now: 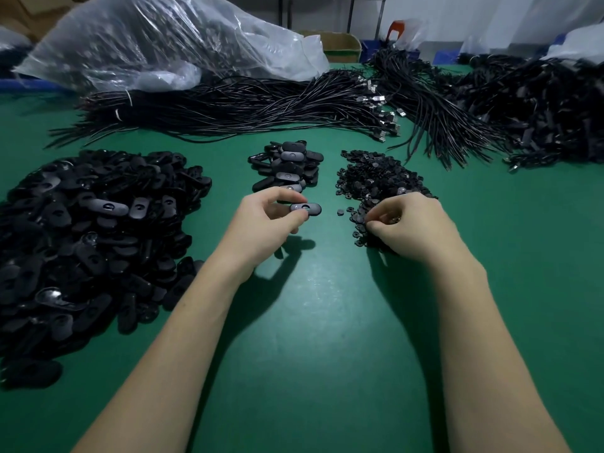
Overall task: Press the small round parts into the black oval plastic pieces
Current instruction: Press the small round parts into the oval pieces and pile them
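A big heap of black oval pieces [94, 230] covers the left side of the green table [310, 338], spilling close to the left forearm. Behind it, at the back left, a clear plastic bag [163, 40] lies slumped over bundles of black cables [228, 109] that run across the far side of the table. In the middle, a small pile of oval pieces [287, 166] sits just beyond the left hand [261, 223]. That hand is raised a little above the table and pinches one oval piece [306, 209] by its left end between thumb and fingertips, the piece level with its round hole facing up. One loose round part [340, 212] lies on the table between the two hands. To the right, a heap of small round parts [379, 178] spreads out, and the right hand [411, 223] rests on its near edge with fingers curled down into the parts; whether they hold one cannot be told. Farther right and back, more cables [539, 109] pile thickly toward the table's far corner, and a cardboard box [340, 44] stands behind.
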The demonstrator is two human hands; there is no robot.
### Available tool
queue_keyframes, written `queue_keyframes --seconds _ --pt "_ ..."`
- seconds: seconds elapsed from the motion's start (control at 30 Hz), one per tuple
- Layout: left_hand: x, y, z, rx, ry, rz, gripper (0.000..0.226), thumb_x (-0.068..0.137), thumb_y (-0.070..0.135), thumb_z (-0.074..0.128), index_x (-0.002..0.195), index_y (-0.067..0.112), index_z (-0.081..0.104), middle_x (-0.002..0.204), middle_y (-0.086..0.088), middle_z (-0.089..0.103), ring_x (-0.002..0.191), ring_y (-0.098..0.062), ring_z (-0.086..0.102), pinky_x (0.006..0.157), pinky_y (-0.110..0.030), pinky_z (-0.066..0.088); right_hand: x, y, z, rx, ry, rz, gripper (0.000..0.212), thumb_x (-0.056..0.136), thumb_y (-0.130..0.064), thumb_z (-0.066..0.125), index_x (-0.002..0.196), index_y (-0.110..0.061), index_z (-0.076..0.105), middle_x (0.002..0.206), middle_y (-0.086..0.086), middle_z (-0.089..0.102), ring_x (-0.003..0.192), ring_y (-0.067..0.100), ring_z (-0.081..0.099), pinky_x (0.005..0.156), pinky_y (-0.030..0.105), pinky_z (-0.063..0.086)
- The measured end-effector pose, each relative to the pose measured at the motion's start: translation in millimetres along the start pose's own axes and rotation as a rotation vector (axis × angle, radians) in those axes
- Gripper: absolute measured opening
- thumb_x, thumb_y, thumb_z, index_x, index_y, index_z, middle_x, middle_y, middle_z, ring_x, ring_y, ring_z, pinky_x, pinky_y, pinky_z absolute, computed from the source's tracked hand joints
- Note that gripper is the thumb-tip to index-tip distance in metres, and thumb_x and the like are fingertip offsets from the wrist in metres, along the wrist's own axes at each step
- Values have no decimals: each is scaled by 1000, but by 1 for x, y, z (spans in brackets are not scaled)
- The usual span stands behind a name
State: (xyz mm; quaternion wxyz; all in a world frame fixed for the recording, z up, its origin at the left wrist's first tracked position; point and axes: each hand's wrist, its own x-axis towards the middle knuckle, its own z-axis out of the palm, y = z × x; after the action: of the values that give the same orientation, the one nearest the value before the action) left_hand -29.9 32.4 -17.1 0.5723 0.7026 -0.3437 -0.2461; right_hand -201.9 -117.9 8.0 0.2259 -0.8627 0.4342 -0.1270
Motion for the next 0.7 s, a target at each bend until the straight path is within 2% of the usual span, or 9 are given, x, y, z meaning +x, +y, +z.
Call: queue_keyframes --seconds 0.07,0.13,0.2,0.3,0.47,0.53,0.6,0.63,0.7 --pt "0 0 0 16 4 1 11 92 19 74 99 27 73 81 7 77 65 -3 63 61 -17 46 0 -2 0 -7 29 -18 13 90 -32 71 85 -43 75 80 -24 63 87 10 60 58 20 37" --pt "0 0 -1 28 3 2 10 92 20 74 99 27 74 77 8 75 65 -3 64 61 -16 46 -1 -6 0 -29 33 -33 14 90 -33 71 86 -45 75 79 -24 63 83 7 59 57 19 35" --pt "0 0 -2 30 8 5 10 92 20 74 99 27 74 76 9 75 65 -2 65 60 -14 47 -1 -8 1 -64 13 -33 13 90 -33 70 91 -45 75 82 -23 63 86 10 60 59 23 37" --pt "0 0 -3 30 13 7 9 92 20 74 99 26 74 76 8 75 65 -2 65 58 -12 47 -2 -8 4 -72 10 -2 13 91 -35 72 98 -44 78 90 -18 65 90 14 58 70 27 39" --pt "0 -1 -2 41 1 -1 10 92 23 74 99 29 73 76 8 75 66 -2 64 59 -14 48 -2 -7 7 -65 30 15 8 91 -33 73 90 -40 75 89 -17 65 93 14 60 73 28 40" --pt "0 -1 -2 44 0 4 10 91 23 75 99 29 73 75 8 74 66 -2 64 59 -14 48 -1 -6 5 79 19 6 4 91 -33 74 89 -36 76 87 -18 69 91 12 64 75 29 46" --pt "0 -1 -2 44 0 4 10 91 23 75 99 29 74 74 8 74 66 -2 64 59 -13 48 -2 -9 3 373 -5 -4 2 90 -31 77 88 -32 77 84 -9 76 83 12 68 74 29 52" --pt "0 -1 -2 45 -2 4 10 91 23 75 99 28 74 74 8 74 65 -2 63 59 -13 48 -3 -12 2 509 -26 -10 2 90 -29 78 88 -29 78 83 -5 78 78 13 69 70 28 54" --pt "0 0 -2 45 -8 5 11 91 23 76 100 27 74 72 8 73 65 -2 63 59 -12 47 -5 -20 1 683 -92 -28 2 90 -24 77 89 -23 77 83 -4 79 61 8 61 56 19 49"
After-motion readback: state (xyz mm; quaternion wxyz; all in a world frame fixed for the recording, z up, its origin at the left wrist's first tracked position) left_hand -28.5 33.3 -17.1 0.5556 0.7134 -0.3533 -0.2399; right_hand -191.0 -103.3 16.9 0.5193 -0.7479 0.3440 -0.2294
